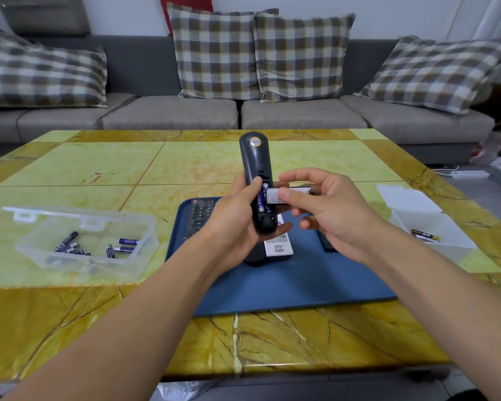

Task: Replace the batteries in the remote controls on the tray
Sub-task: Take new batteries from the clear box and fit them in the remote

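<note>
My left hand (235,215) grips a black remote (255,166) back side up above the blue tray (287,282). Its battery bay is open and blue batteries (262,198) lie inside. My right hand (327,206) pinches the remote's battery cover (275,195), which bears a white label, right next to the open bay. On the tray lie a black remote (198,217) face up at the left, a white remote (279,244) under my hands, and a dark one (326,244) mostly hidden by my right hand.
A clear open box (41,244) with several blue batteries (128,241) stands on the table at the left. Another clear box (434,224) at the right holds a few black-and-gold batteries (424,235). A grey sofa with checked cushions (214,50) runs behind the table.
</note>
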`<state>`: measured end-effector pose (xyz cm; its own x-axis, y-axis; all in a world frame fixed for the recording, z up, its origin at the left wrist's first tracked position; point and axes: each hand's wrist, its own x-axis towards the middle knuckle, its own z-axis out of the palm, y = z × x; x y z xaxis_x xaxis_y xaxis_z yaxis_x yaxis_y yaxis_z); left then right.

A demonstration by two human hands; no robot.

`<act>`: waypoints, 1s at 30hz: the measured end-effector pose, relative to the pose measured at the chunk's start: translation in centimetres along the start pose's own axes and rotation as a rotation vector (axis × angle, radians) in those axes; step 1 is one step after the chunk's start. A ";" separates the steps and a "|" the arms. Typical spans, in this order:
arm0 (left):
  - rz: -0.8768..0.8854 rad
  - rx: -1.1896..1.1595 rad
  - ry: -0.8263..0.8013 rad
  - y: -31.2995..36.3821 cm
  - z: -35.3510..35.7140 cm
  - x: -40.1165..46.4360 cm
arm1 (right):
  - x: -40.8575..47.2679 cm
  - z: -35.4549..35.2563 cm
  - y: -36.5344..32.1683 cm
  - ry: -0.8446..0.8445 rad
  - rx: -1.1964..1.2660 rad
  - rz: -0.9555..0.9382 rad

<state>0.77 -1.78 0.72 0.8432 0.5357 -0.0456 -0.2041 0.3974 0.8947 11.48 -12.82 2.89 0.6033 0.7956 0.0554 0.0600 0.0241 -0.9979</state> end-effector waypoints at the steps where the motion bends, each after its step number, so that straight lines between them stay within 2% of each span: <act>1: 0.012 0.032 -0.013 0.0 -0.1 -0.1 | 0.0 0.0 0.0 0.020 -0.008 -0.010; 7: 0.071 0.172 -0.025 0.0 0.0 -0.3 | 0.6 -0.5 0.0 -0.026 0.049 -0.078; 11: 0.056 0.131 -0.016 -0.2 0.2 -0.2 | 0.4 -0.2 0.3 -0.008 0.112 -0.025; 15: 0.020 0.095 0.022 -0.1 0.1 0.1 | 0.2 0.0 0.5 -0.019 0.071 -0.005; 18: -0.004 0.049 0.060 -0.1 0.2 0.3 | 0.1 -0.3 0.4 -0.027 0.125 0.079; 22: -0.003 -0.019 0.085 0.2 0.5 0.0 | -0.2 -0.6 0.7 -0.117 -0.107 0.210; 24: -0.023 0.016 0.081 0.0 0.5 0.1 | -0.2 -0.5 0.7 -0.134 -0.047 0.252; 26: -0.040 0.028 0.069 -0.1 0.6 0.2 | -0.2 -0.2 0.7 -0.114 0.100 0.267; 30: -0.061 0.026 0.041 -0.4 0.8 0.2 | -0.3 0.5 0.9 0.003 0.089 0.227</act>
<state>1.42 -2.41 0.67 0.8327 0.5410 -0.1181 -0.1392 0.4109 0.9010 10.92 -12.72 2.00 0.5955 0.7850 -0.1708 -0.1476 -0.1021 -0.9838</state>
